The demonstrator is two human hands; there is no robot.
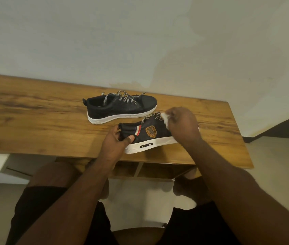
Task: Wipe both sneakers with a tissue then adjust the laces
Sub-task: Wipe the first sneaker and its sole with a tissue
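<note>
From the head camera, the person sits at a wooden table (34,117). The near sneaker (145,137) lies by the table's front edge. The left hand (117,140) grips its heel to keep it steady. The right hand (182,124) pinches a white tissue (165,119) and presses it on the front of this shoe, by the laces (155,117). The far sneaker (120,107) sits just behind it, nearer the wall. The wiping step seems to be going on. Next, the tissue likely needs to rub the rest of this shoe, then the far one, before the laces get fixed.
</note>
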